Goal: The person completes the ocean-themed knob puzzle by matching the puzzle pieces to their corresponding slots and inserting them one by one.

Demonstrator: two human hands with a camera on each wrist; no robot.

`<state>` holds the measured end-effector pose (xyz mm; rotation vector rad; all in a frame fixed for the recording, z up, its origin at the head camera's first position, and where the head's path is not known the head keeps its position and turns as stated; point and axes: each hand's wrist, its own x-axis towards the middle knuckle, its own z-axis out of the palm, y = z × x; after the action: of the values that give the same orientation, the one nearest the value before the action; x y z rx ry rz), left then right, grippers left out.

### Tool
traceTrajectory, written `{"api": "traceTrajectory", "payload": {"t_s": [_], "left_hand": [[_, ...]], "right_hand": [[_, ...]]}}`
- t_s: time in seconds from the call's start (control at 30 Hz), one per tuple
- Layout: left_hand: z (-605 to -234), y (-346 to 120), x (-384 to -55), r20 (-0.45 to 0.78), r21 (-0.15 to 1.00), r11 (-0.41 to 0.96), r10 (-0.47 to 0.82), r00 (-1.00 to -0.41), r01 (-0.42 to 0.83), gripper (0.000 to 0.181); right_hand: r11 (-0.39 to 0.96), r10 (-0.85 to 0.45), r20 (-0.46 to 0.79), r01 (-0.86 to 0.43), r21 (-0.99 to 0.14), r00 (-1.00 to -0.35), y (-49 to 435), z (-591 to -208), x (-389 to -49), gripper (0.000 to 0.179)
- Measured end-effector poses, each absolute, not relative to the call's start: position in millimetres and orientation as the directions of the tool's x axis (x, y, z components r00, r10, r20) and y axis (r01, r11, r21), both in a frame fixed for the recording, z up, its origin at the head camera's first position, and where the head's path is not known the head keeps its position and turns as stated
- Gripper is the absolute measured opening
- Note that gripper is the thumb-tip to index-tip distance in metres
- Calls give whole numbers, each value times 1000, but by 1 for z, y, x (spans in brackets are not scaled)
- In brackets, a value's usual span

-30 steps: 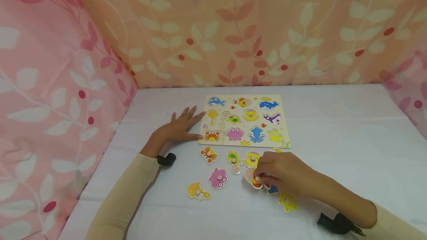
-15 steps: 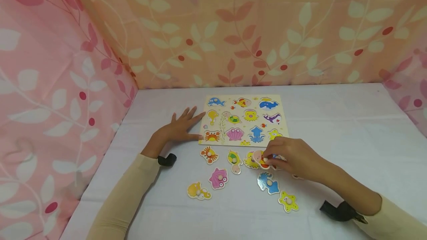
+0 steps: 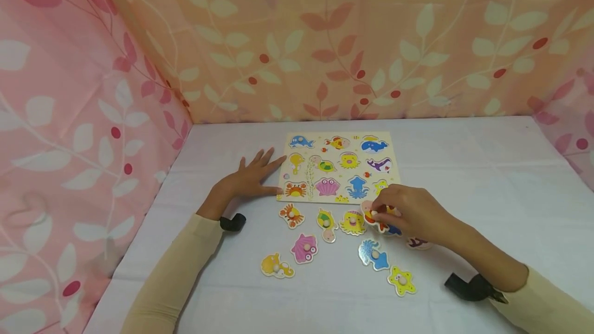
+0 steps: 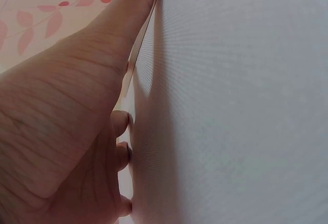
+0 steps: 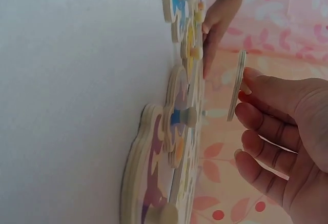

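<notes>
Thumb and fingertips of my right hand [image 3: 415, 213] pinch the knob of a red-and-yellow fish puzzle piece [image 3: 368, 210]. In the right wrist view that fish piece [image 5: 237, 86] is seen edge-on, raised above the cloth. It overlaps the front edge of the wooden peg puzzle board [image 3: 320, 135] in the head view. A blue whale piece [image 3: 394, 230] lies partly hidden beneath the right hand, with a purple piece [image 3: 419, 244] beside it. My left hand [image 3: 250, 177] rests with fingers spread, its thumb and a fingertip at the board's left edge. A blue knobbed piece [image 3: 300, 142] sits in the board's top-left recess.
Loose knobbed pieces lie in front of the board: crab [image 3: 291, 215], turtle [image 3: 326, 220], octopus [image 3: 352, 223], clam [image 3: 303, 248], seahorse [image 3: 277, 266], blue squid [image 3: 371, 254] and yellow starfish [image 3: 401, 280]. A white cloth [image 3: 473, 179] covers the table; patterned curtains [image 3: 297, 40] stand behind it.
My right hand has carried the fish piece away from above the squid piece, toward the board and slightly right, passing over the octopus. The squid and purple pieces came into view. The left hand stayed put.
</notes>
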<state>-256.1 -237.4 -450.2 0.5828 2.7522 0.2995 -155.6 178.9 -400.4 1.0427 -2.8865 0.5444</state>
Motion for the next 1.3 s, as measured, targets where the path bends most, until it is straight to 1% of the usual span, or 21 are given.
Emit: {"api": "traceTrajectory", "payload": {"t_s": [0.33,0.47,0.8,1.07,1.3], "left_hand": [[-446,-237,-253,-255,259,893,430,-866,368,100],[-446,-235,-254,-264,253,897,424,-867,362,100],[-447,-236,-254,-265,264,896,425,-866,358,100],[-450,-237,-253,-256,266,896,422,-870,356,100],[-448,-236,-253,-268,264,902,408,-873,341,101]], "right_hand": [[744,-565,122,-567,-354,-816,183,-400,-164,16],[759,-537,104,-534,-373,-837,186,-400,-173,17],[776,-516,30,-482,-405,-856,182,-396,-223,15],[769,-538,80,-528,-360,-839,162,-390,-269,19],[778,-525,68,-511,-366,-848,141,-387,-295,22]]}}
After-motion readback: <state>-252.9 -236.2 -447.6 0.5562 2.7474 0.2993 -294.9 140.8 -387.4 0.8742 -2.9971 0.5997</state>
